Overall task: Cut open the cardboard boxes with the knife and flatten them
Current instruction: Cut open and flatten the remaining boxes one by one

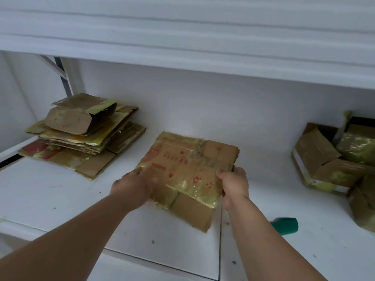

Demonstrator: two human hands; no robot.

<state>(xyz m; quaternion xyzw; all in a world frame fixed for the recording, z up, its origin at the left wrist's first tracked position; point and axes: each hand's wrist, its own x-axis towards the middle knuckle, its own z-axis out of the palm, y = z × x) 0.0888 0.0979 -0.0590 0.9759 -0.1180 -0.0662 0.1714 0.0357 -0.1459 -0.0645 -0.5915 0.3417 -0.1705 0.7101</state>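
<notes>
A flattened cardboard box (188, 173), printed in red and taped, is held at the middle of the white shelf (60, 199), gripped at its left edge by the left hand (134, 184) and at its right edge by the right hand (234, 184), fingers curled round the cardboard. A stack of flattened boxes (85, 134) is kept at far left; unflattened boxes (334, 159) at far right. A green object (286, 226) is noted near the right forearm.

A white speckled shelf (60, 199) runs beneath a white upper shelf board (182, 37); a grey metal shelf bracket (63, 75) stands at the back left corner
</notes>
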